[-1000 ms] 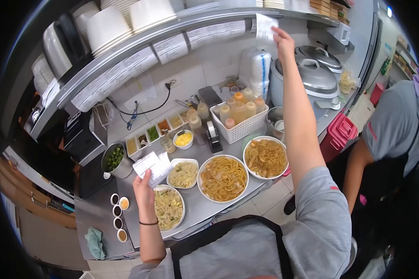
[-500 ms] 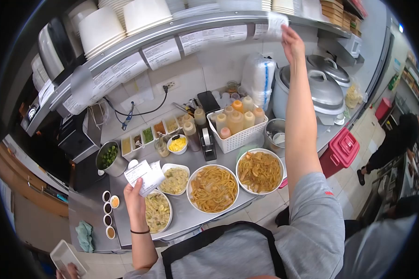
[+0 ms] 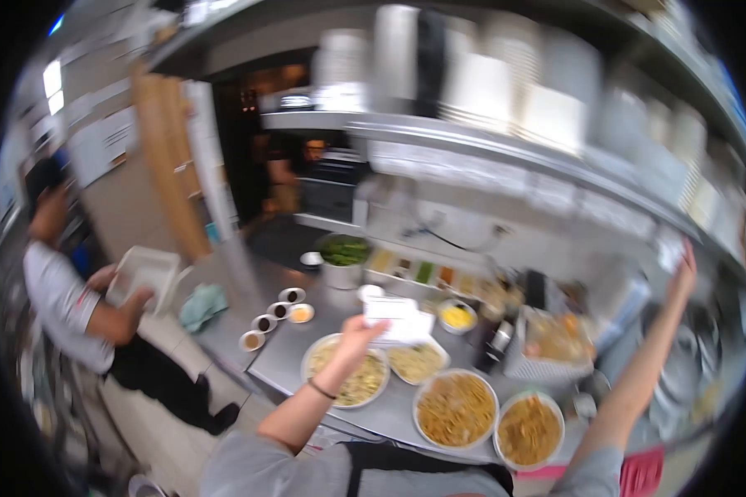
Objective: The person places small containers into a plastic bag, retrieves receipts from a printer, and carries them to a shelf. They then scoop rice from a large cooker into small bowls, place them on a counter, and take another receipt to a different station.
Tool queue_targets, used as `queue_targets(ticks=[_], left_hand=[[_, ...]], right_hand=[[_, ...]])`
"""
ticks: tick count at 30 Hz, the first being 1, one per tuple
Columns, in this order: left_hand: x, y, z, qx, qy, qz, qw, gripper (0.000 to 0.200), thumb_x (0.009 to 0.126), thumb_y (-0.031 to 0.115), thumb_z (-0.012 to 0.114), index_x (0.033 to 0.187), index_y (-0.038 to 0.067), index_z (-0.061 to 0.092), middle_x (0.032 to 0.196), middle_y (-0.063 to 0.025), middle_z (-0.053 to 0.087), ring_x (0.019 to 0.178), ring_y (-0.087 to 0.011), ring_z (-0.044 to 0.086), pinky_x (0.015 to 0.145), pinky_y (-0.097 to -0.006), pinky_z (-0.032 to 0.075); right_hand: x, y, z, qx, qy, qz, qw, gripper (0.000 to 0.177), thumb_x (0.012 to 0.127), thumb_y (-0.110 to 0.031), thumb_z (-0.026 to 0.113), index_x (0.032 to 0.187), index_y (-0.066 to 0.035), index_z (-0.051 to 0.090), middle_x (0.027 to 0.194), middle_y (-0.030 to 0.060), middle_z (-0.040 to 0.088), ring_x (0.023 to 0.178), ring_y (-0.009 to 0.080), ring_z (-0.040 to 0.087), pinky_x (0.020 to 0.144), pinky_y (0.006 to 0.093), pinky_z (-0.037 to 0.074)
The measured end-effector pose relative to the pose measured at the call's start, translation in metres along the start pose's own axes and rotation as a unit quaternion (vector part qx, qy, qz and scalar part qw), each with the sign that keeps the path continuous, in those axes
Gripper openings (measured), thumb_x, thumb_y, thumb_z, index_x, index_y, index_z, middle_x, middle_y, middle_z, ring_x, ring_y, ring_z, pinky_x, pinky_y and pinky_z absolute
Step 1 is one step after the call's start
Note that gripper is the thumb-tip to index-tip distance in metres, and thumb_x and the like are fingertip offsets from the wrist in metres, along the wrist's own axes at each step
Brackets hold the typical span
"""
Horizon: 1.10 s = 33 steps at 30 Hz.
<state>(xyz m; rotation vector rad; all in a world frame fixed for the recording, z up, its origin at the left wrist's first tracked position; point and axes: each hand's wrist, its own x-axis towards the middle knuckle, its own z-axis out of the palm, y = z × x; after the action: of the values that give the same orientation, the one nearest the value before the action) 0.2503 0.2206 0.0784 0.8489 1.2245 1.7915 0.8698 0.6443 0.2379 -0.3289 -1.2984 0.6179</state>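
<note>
My left hand (image 3: 358, 341) grips white printed paper slips (image 3: 396, 321) above the steel counter. Stretched up to the right, my right hand (image 3: 681, 277) pinches a white slip (image 3: 669, 247) at the shelf's edge rail; it is blurred. Below my left hand are a round bowl (image 3: 317, 358) of pale chopped food and a smaller bowl (image 3: 419, 364) of similar food. To their right stand two round bowls of brown noodles, one nearer the middle (image 3: 456, 407) and one further right (image 3: 529, 429).
Small sauce cups (image 3: 279, 311) line the counter's left part near a green cloth (image 3: 202, 306). Behind stand a pot of greens (image 3: 343, 253), topping trays and a white basket (image 3: 547, 364) of bottles. A co-worker (image 3: 79, 290) at the left holds a pale tub (image 3: 145, 277).
My view has swung left, bringing the co-worker with the tub into view. Both hands still hold slips; my right hand stays raised at the rail.
</note>
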Motion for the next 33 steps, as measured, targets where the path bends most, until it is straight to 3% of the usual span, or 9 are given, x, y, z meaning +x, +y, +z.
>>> queue_targets(ticks=[2,4,6,9,14,16,24,27,33], left_hand=[[-0.001,0.010,-0.004,-0.048,-0.018,0.003,0.999,0.022,0.080,0.012,0.060,0.096,-0.003,0.060,0.091,-0.0061,0.062,0.081,-0.0111,0.057,0.074,-0.0255,0.045],[-0.001,0.016,-0.011,-0.050,-0.017,0.024,0.998,0.023,0.081,0.011,0.059,0.099,-0.003,0.059,0.094,-0.0076,0.062,0.084,-0.0122,0.057,0.076,-0.0262,0.045],[0.003,0.022,-0.011,-0.046,-0.039,0.033,0.998,0.025,0.082,0.010,0.058,0.102,-0.004,0.057,0.097,-0.0090,0.061,0.087,-0.0132,0.058,0.079,-0.0269,0.045],[-0.002,0.041,0.008,-0.050,-0.066,0.045,0.996,0.025,0.082,0.012,0.058,0.102,-0.004,0.058,0.097,-0.0086,0.061,0.087,-0.0124,0.057,0.078,-0.0263,0.045],[0.007,0.039,0.049,-0.027,-0.166,0.056,0.984,0.026,0.083,0.016,0.058,0.101,-0.003,0.059,0.095,-0.0058,0.061,0.085,-0.0091,0.056,0.077,-0.0245,0.044],[0.008,0.028,0.057,-0.008,-0.209,0.037,0.977,0.025,0.083,0.016,0.058,0.099,-0.002,0.059,0.094,-0.0045,0.061,0.084,-0.0077,0.055,0.075,-0.0238,0.045],[0.011,-0.010,0.070,0.029,-0.281,-0.009,0.959,0.020,0.081,0.012,0.059,0.097,-0.001,0.062,0.091,-0.0040,0.062,0.081,-0.0086,0.056,0.074,-0.0243,0.046],[0.006,-0.012,0.073,-0.083,-0.355,-0.035,0.930,0.020,0.083,0.004,0.052,0.101,-0.001,0.060,0.102,-0.0074,0.060,0.092,-0.0101,0.053,0.083,-0.0230,0.039],[-0.033,-0.010,0.084,-0.190,-0.478,-0.135,0.847,0.040,0.081,-0.004,0.052,0.120,0.000,0.045,0.100,-0.0099,0.060,0.088,-0.0095,0.055,0.076,-0.0193,0.042]], right_hand=[[0.012,0.035,-0.028,-0.149,0.151,-0.033,0.977,0.036,0.081,-0.004,0.047,0.117,-0.001,0.051,0.118,0.0097,0.052,0.107,0.0184,0.048,0.093,0.0275,0.034],[-0.021,-0.008,0.026,-0.386,0.261,-0.147,0.873,0.028,0.083,-0.008,0.051,0.109,-0.001,0.056,0.110,0.0074,0.057,0.102,0.0175,0.051,0.090,0.0282,0.037],[-0.057,-0.034,0.099,-0.412,0.295,-0.203,0.838,0.029,0.084,-0.011,0.051,0.110,-0.001,0.055,0.112,0.0093,0.056,0.104,0.0183,0.049,0.091,0.0286,0.034],[-0.138,-0.080,0.237,-0.173,0.175,-0.112,0.963,0.034,0.088,-0.021,0.047,0.114,0.000,0.051,0.116,0.0096,0.052,0.108,0.0179,0.046,0.094,0.0286,0.031],[-0.295,-0.108,0.387,-0.068,-0.175,0.052,0.981,0.022,0.078,-0.011,0.056,0.099,-0.003,0.060,0.115,0.0090,0.049,0.107,0.0215,0.045,0.091,0.0314,0.033],[-0.332,-0.106,0.405,-0.122,-0.213,0.046,0.968,0.019,0.073,-0.008,0.062,0.091,-0.001,0.061,0.113,0.0104,0.049,0.105,0.0227,0.046,0.089,0.0318,0.035],[-0.389,-0.129,0.393,-0.273,-0.050,0.087,0.957,0.020,0.077,-0.007,0.060,0.095,0.002,0.059,0.108,0.0121,0.052,0.100,0.0208,0.049,0.084,0.0293,0.038],[-0.404,-0.156,0.367,-0.166,0.148,0.169,0.960,0.022,0.082,-0.005,0.055,0.103,0.001,0.055,0.094,0.0076,0.056,0.089,0.0135,0.052,0.075,0.0235,0.040],[-0.465,-0.241,0.346,-0.332,0.281,0.067,0.898,0.023,0.081,-0.001,0.052,0.104,-0.001,0.058,0.079,0.0031,0.055,0.074,0.0083,0.048,0.064,0.0200,0.037]])
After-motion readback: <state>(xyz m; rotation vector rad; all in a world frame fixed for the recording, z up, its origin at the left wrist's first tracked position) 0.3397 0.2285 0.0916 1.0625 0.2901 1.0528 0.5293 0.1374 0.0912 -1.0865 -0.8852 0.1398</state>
